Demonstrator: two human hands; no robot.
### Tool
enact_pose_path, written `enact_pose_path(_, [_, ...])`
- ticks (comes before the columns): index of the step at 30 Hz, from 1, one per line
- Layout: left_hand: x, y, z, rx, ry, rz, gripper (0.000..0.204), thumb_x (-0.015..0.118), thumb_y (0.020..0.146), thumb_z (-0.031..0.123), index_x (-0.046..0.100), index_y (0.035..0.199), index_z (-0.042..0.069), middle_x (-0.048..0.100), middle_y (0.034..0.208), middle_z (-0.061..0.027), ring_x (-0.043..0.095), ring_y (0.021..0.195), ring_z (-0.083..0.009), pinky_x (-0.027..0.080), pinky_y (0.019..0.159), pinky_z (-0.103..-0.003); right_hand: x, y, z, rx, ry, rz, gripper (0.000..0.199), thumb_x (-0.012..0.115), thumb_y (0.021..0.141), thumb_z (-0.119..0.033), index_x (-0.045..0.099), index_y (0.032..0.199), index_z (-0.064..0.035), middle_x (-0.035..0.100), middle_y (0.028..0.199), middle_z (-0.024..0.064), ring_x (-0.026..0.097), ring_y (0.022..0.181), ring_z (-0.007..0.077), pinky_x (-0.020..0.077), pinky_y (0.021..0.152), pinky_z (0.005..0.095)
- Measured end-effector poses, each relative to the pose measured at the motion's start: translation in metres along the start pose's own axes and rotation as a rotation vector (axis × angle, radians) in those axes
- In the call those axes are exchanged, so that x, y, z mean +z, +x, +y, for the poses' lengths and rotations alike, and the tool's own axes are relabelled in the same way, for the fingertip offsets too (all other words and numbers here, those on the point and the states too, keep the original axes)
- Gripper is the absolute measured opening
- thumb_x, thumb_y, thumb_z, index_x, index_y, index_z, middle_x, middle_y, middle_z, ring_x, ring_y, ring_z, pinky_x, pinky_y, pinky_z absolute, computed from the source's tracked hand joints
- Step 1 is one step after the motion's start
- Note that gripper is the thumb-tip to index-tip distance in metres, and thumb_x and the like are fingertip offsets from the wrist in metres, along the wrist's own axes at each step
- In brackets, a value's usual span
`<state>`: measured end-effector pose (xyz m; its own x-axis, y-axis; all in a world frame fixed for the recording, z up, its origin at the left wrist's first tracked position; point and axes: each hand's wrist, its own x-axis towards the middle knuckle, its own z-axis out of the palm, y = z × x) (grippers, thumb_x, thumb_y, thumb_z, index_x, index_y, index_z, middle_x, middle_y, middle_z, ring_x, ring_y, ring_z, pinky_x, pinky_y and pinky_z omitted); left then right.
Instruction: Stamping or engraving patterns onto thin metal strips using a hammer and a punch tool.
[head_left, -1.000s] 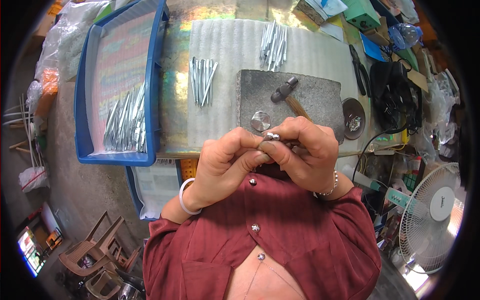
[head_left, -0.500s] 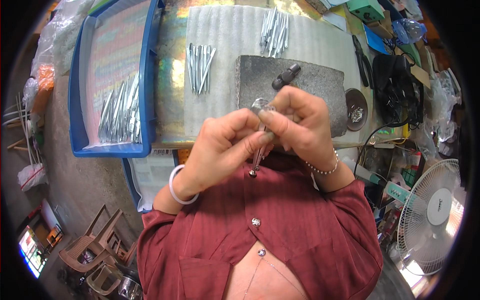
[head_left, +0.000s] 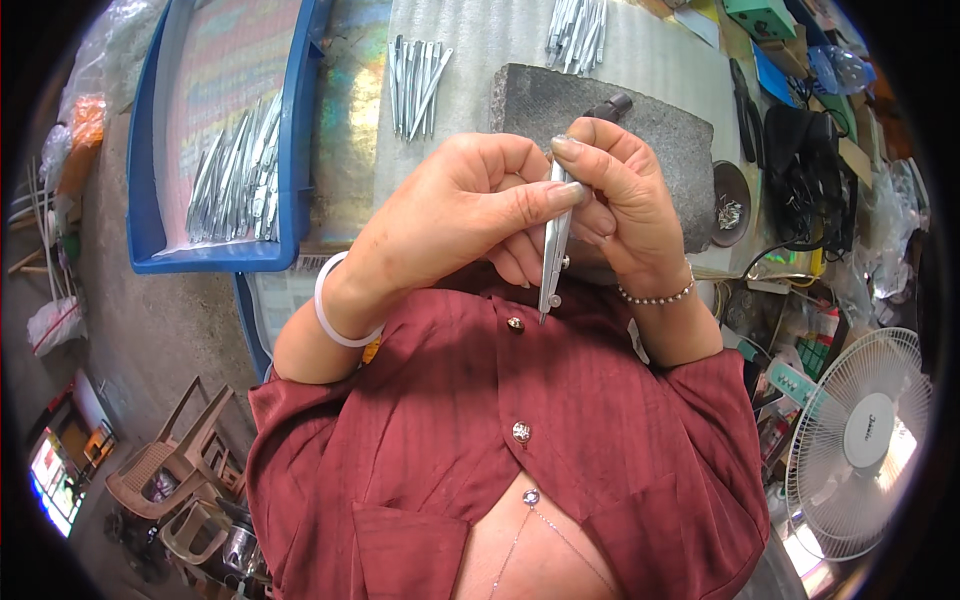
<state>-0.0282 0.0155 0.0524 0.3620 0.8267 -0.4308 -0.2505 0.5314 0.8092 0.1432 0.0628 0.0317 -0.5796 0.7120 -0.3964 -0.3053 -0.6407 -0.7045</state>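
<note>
1. At the far left on the bench (head_left: 345, 150), a blue tray (head_left: 215, 260) holds a heap of slim metal rods (head_left: 235, 180) at its near end.
2. Right of the tray, a small bunch of rods (head_left: 415, 90) lies on a white foam sheet (head_left: 480, 50).
3. The left hand (head_left: 450, 210), below a white bangle (head_left: 325, 310), grips a silver tool (head_left: 555, 250), its thumb laid across it.
4. The silver tool is upheld between both hands, in front of the bench's near edge, its narrow end toward the red shirt (head_left: 430, 400).
5. The right hand (head_left: 630, 190) pinches its far end between thumb and fingers.
6. Beyond that hand, a partly hidden hammer (head_left: 612, 107) rests on a grey stone block (head_left: 670, 150).
7. Right of the block sits a dark bowl (head_left: 730, 178) of small metal pieces (head_left: 729, 212).
</note>
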Motion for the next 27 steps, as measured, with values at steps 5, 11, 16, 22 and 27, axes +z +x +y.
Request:
enact_pose_path(5, [-0.001,0.002,0.002,-0.012,-0.025,-0.064,0.019,0.060,0.091,0.019,0.055,0.086,0.002,0.062,0.066,-0.0048,0.060,0.049,-0.0097,0.048,0.043,-0.019,-0.001,-0.004,0.004,-0.049,0.013,0.017,0.013,0.061,0.088,-0.011,0.056,0.078,-0.0039,0.053,0.061,0.0002,0.038,0.039,0.0016,0.0289,0.034,0.0166])
enact_pose_path(11, [-0.002,0.007,0.002,-0.044,-0.071,-0.137,0.019,0.060,0.091,0.020,0.054,0.087,0.002,0.062,0.069,-0.0055,0.061,0.050,-0.0097,0.050,0.043,-0.019,0.002,-0.012,0.008,-0.131,0.022,0.041,0.014,0.059,0.089,-0.012,0.055,0.079,-0.0041,0.052,0.061,-0.0004,0.038,0.040,0.0016,0.0291,0.034,0.0165])
enact_pose_path(16, [-0.004,0.011,-0.002,-0.075,-0.127,-0.167,0.022,0.061,0.090,0.021,0.054,0.087,0.000,0.063,0.071,-0.0081,0.063,0.052,-0.0120,0.053,0.045,-0.021,-0.003,-0.013,0.011,-0.137,0.049,0.034,0.015,0.058,0.090,-0.013,0.055,0.078,-0.0045,0.052,0.061,-0.0008,0.039,0.040,0.0016,0.0298,0.034,0.0170])
enact_pose_path(22, [-0.006,0.017,-0.008,-0.121,-0.204,-0.184,0.026,0.064,0.089,0.024,0.052,0.085,0.000,0.061,0.070,-0.0090,0.064,0.053,-0.0134,0.054,0.046,-0.022,-0.004,-0.014,0.011,-0.107,0.067,0.047,0.016,0.059,0.090,-0.013,0.055,0.077,-0.0050,0.052,0.061,-0.0012,0.039,0.041,0.0016,0.0305,0.035,0.0174])
enact_pose_path(27, [-0.005,0.018,-0.009,-0.124,-0.216,-0.168,0.019,0.059,0.092,0.019,0.054,0.087,0.001,0.061,0.069,-0.0064,0.063,0.050,-0.0112,0.051,0.042,-0.019,-0.004,-0.013,0.010,-0.100,0.063,0.091,0.016,0.059,0.090,-0.013,0.055,0.077,-0.0052,0.052,0.062,-0.0014,0.040,0.042,0.0016,0.0307,0.035,0.0175])
